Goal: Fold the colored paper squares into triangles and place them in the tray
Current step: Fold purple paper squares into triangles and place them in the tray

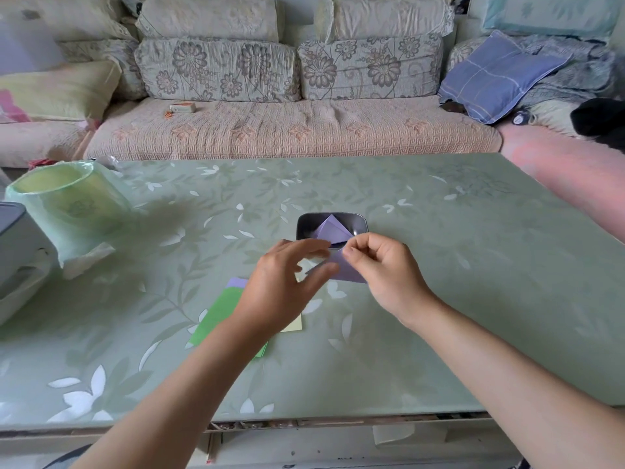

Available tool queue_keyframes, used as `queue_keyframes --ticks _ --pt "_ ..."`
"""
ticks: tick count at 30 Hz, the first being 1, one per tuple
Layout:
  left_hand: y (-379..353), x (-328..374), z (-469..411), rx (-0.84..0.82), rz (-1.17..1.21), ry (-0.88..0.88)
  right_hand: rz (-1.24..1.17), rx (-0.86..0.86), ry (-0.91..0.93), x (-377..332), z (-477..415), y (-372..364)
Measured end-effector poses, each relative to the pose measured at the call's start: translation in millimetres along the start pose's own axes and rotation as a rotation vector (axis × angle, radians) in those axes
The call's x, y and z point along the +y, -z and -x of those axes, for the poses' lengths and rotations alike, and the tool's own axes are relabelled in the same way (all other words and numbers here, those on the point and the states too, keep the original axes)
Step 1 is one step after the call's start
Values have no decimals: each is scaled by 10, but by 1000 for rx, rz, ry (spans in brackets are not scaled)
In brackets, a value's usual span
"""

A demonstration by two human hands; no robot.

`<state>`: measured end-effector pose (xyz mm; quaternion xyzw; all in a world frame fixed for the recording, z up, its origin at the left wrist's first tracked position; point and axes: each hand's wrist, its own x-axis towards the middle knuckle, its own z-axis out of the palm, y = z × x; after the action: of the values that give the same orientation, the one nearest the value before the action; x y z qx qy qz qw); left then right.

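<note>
Your right hand point(382, 265) pinches the upper edge of a purple paper point(350, 273) between thumb and curled fingers and holds it just above the table point(473, 265). Your left hand point(287, 282) is loose, with the fingers spread and nearly straight. Its thumb lies against the left corner of that same sheet, but it does not grip it. How far the sheet is folded you cannot tell, since both hands cover much of it.

Just beyond your knuckles the dark tray point(362, 220) sits on the table, and one folded purple triangle point(333, 230) lies inside it, its tip pointing away from you.

Under your left wrist the unfolded squares lie flat in a loose pile: a green sheet point(216, 316) on top, a lavender sheet point(238, 283) showing at the far edge, and a yellow sheet point(292, 324) showing at the right.

At the left end of the table stands a pale green container point(67, 198), with a grey appliance point(13, 238) beside it. Behind the table runs a floral sofa point(287, 130), which carries a small box point(182, 107) and a blue pillow point(490, 76).
</note>
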<state>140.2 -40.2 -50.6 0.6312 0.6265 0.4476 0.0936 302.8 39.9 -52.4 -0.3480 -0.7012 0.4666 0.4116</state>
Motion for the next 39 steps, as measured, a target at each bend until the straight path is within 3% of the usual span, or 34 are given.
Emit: queue_keyframes --ticks 14,18,23,26,32,39 --pt "92 -115 -162 233 507 405 277 -58 3 65 -84 -131" --pt "131 -213 -231 230 355 386 398 -68 -88 95 -122 -107" --pt "95 -232 -289 113 355 279 456 -53 60 -139 -240 -135" --pt "76 -272 -339 72 348 243 462 -129 13 -162 -393 -137" --pt "92 -541 -430 -7 46 267 629 -127 -12 -92 -893 49" --pt "-12 -667 -457 -233 -132 260 869 -351 -107 -110 -1293 251"
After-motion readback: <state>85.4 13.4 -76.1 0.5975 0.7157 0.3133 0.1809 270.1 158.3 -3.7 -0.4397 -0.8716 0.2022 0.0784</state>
